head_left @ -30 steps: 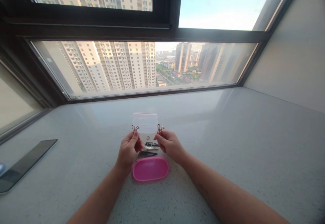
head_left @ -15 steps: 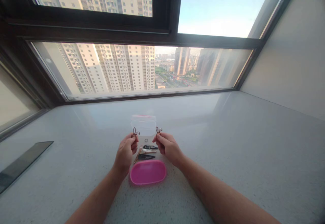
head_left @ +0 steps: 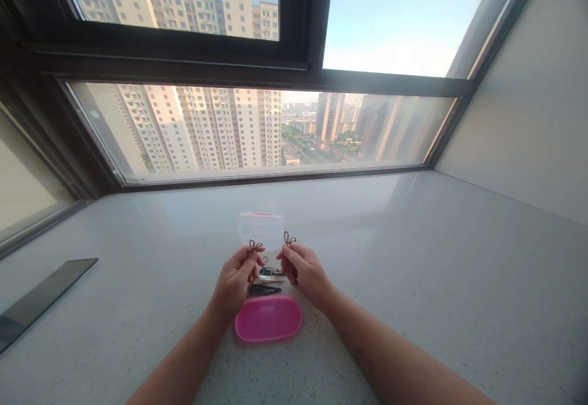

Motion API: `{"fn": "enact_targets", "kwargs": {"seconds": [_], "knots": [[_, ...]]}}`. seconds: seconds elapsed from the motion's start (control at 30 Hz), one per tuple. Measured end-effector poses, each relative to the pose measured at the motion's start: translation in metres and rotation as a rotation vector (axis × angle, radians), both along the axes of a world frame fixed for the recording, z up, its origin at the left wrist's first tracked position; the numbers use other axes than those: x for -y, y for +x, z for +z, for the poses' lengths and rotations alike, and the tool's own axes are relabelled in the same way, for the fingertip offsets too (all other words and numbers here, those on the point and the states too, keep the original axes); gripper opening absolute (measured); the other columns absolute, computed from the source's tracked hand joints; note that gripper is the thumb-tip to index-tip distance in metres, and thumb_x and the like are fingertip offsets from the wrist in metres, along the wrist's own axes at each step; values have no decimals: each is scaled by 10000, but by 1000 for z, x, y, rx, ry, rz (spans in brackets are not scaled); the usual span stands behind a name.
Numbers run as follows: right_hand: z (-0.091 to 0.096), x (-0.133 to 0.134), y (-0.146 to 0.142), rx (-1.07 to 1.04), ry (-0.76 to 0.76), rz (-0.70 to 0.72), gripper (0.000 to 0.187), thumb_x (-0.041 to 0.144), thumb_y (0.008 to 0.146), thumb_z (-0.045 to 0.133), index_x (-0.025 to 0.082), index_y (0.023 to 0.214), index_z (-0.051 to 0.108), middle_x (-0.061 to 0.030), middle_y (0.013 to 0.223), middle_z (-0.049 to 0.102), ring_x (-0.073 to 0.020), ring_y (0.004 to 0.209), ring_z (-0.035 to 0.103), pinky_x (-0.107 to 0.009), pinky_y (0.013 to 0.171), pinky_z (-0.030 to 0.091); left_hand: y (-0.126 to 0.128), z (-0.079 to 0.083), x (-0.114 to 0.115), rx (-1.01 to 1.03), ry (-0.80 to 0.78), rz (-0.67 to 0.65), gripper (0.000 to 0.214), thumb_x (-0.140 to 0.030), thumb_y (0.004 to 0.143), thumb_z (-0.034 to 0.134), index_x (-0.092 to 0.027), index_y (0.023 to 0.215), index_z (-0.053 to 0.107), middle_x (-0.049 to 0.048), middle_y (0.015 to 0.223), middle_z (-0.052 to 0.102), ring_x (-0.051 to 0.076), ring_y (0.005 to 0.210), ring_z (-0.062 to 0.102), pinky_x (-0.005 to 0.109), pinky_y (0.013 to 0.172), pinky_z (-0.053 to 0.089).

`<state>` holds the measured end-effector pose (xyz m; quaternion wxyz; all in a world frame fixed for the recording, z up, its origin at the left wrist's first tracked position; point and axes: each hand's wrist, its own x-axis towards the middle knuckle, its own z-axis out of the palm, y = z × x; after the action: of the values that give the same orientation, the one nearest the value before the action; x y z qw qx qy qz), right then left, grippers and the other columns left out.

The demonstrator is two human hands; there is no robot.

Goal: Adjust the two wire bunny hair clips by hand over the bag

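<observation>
Two small dark wire hair clips with looped tops are what I hold, one in each hand, raised just above the pale speckled stone sill (head_left: 413, 282). In the head view my left hand (head_left: 236, 282) has thumb and forefinger pinched shut on the left clip (head_left: 255, 246); my right hand (head_left: 303, 270) is pinched the same way on the right clip (head_left: 289, 239). They look light, stiff and thin, likely slippery, so I judge the shank below the loops is the place to grip. Just beyond my fingers stands a clear plastic tub (head_left: 261, 228); between my hands lie more dark and silver hair clips (head_left: 269, 279). Nearest me lies the pink oval lid (head_left: 269, 319). Far left lies a dark flat strip (head_left: 41, 298).
</observation>
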<state>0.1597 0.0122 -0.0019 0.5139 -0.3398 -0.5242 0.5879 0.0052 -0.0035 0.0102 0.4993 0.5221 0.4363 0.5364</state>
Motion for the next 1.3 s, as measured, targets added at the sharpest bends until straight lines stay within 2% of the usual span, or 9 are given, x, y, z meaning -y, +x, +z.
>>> {"fn": "enact_targets", "kwargs": {"seconds": [0.23,0.57,0.83,0.93,1.07,1.3], "knots": [[-1,0,0,32,20,29,272,318,804,424,112,703,569,15,497,515,-40,311,356,-166,314,222,-3,-5,-1,46,-5,29,208,-307,754,512,-141,838,604,-14,603,549,67,469,462,176,455,374],[3,3,-1,134,-11,11,256,228,711,420,115,528,559,22,369,454,-57,310,349,-176,324,221,-4,-7,-1,-12,-20,36,192,-307,774,448,-145,766,551,-39,484,509,74,416,422,172,406,313],[0,2,-1,132,17,-24,241,282,768,431,120,643,558,38,423,477,-45,308,342,-164,315,210,-2,-15,-5,197,-104,-29,105,-201,720,418,-172,621,437,-72,410,385,64,383,339,175,399,267],[-3,0,-1,151,27,-27,200,285,762,464,120,698,558,38,452,501,-41,309,349,-156,309,217,-2,-16,-6,242,-96,-41,31,-156,682,426,-174,677,451,-77,440,392,64,402,344,175,428,292],[-6,-2,-2,159,27,-43,204,310,764,481,121,737,551,28,487,526,-42,315,362,-157,308,248,-1,-18,-8,184,-67,-28,154,-128,654,438,-179,796,470,-73,516,439,69,434,375,177,449,309],[-4,0,-1,173,75,-78,174,316,753,515,147,784,493,39,507,525,-54,343,393,-159,329,302,2,-19,-7,40,24,-13,167,-249,766,469,-185,919,449,-68,581,435,73,464,397,183,461,312]]}}
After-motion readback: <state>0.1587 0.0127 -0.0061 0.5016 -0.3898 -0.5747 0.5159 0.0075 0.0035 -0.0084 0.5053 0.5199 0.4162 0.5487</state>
